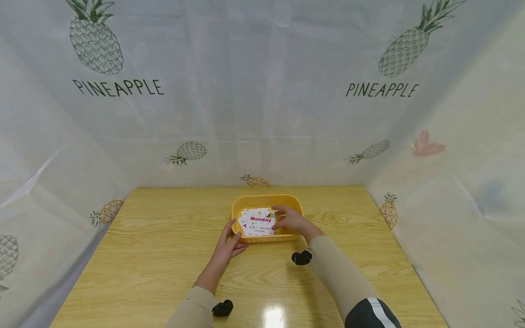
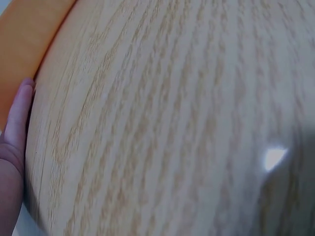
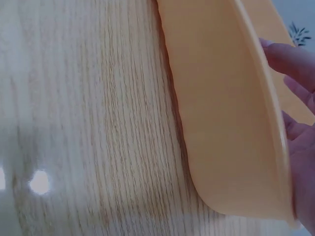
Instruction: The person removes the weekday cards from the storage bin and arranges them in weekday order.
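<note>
A yellow plastic basket (image 1: 266, 199) sits on the wooden table. Inside it lie white cards, the top one a flash card (image 1: 258, 222) printed "Monday" in red. At the basket's front left corner, my left hand (image 1: 225, 246) grips the wall, thumb over the rim and other fingers outside. My right hand (image 1: 292, 219) reaches over the basket and holds the card's right edge between thumb and fingers. In the right wrist view, the basket's outer wall (image 3: 221, 108) hides the card; the fingers (image 3: 290, 61) show past the rim.
The wooden table (image 1: 164, 246) surrounds the basket. A white curtain (image 1: 254, 114) with pineapple prints stands behind and at both sides. Black wrist straps (image 1: 301, 258) hang by the sleeves. Light reflects off the table's front.
</note>
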Tool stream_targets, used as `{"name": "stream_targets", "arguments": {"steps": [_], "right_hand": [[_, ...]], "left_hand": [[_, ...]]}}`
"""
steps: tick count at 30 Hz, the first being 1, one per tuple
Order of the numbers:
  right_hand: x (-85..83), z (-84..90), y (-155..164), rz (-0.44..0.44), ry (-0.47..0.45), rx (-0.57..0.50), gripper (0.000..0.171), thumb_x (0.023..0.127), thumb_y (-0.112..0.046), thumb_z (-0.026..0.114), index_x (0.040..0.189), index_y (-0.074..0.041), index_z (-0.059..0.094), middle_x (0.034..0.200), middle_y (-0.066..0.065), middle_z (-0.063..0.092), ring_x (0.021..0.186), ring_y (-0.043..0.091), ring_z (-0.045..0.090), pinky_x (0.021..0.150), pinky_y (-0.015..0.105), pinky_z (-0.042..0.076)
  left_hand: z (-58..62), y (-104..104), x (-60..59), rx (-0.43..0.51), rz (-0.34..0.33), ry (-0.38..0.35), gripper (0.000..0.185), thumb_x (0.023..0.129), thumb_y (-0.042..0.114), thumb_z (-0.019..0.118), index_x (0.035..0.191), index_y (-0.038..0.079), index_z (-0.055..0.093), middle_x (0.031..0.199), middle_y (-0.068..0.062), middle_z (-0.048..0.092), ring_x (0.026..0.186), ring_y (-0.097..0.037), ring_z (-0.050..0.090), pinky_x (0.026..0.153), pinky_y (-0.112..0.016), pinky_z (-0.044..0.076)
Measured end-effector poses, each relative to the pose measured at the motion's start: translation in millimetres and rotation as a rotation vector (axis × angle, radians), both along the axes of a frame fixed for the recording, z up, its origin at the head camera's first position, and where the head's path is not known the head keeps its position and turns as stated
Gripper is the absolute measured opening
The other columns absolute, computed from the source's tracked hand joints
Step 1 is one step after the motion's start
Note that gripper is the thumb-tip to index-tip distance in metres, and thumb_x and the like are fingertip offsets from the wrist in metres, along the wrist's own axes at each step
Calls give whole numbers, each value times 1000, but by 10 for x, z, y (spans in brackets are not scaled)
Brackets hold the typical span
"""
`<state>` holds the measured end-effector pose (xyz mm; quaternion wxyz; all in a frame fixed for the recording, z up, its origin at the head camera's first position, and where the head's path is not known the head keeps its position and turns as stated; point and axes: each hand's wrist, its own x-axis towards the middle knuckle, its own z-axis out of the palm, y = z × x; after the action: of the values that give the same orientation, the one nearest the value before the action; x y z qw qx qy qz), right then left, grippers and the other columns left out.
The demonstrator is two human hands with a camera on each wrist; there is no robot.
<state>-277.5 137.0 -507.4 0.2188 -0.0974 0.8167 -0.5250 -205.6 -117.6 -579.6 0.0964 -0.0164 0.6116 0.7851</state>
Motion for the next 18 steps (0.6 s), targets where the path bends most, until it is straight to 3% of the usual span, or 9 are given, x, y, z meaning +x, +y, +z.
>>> {"name": "stream_targets", "arguments": {"steps": [9,14,18], "right_hand": [[-109,-55,-18,35,0,89,72,83,-5,77,146,-3,41,139,22,42,127,37,41,104,49,39],[-154,-130,-6,43,-56,81,73,83,-6,78,147,-7,41,145,22,37,134,36,34,108,49,34],[-240,-184,7,48,-47,124,72,82,-7,79,146,-8,44,142,21,41,132,34,37,109,48,33]], "left_hand": [[35,2,-37,-18,-2,16,60,102,23,54,154,25,24,155,-26,8,90,-34,68,80,-38,57],[13,-9,-9,-20,-6,16,61,102,23,55,154,23,23,153,-25,16,89,-34,68,80,-41,57],[2,-8,2,-16,-5,12,61,102,23,55,154,23,24,149,-24,24,89,-34,68,81,-43,56]]}}
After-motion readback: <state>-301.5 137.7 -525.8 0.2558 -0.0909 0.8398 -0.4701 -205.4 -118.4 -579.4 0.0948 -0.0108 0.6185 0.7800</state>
